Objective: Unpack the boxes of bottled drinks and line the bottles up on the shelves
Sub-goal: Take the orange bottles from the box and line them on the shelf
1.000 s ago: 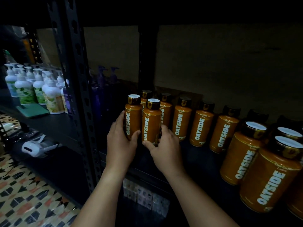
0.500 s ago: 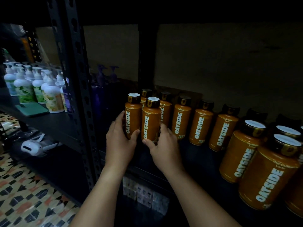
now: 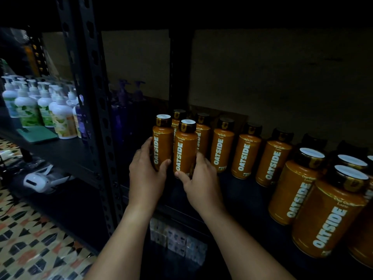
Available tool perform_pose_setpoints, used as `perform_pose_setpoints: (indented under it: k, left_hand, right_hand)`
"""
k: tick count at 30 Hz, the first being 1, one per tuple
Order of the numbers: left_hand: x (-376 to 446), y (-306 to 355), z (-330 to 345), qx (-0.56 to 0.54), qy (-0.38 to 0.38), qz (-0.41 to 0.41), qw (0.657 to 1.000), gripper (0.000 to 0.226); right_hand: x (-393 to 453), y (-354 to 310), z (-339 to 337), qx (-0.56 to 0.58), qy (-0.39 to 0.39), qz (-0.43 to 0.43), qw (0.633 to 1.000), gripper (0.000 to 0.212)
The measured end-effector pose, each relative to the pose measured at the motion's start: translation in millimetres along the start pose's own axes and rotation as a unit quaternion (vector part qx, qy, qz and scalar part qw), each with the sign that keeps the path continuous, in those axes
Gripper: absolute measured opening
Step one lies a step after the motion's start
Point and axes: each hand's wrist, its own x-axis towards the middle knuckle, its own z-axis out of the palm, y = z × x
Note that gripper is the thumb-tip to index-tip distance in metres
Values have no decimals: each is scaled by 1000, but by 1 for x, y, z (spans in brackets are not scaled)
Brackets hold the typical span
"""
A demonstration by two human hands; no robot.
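Dim stockroom, dark steel shelf [image 3: 238,190]: orange bottles are ranged along it from 12 to 3 o'clock, labels outward. At 12 o'clock, two front bottles stand upright, touching; the left bottle [image 3: 162,142] is gripped by the left hand [image 3: 146,176], the right bottle [image 3: 184,148] is clasped by the right hand [image 3: 201,182], seemingly to square them with the row. Pump bottles [image 3: 40,110] are stocked at 10 o'clock.

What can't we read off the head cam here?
- Bottle bases: left hand and right hand cover the bottoms of the two front bottles, so seated or lifted is unclear.
- Back-row bottle: mostly hidden behind those two.
- Purple pump bottles: too dark to count.
- Far-right bottles: cut by the frame edge.
- Upper shelf: black.
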Motion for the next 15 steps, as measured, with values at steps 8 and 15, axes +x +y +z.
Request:
perform_pose_setpoints:
  k: [8,15]
  left_hand:
    - [-13,9,-2,-7,7,4,1000,91]
    - [-32,36,1,1,68,137,988,70]
  right_hand:
    - [-6,0,-5,38,-1,10,999,91]
    - [-52,3,-45,26,-22,26,999,80]
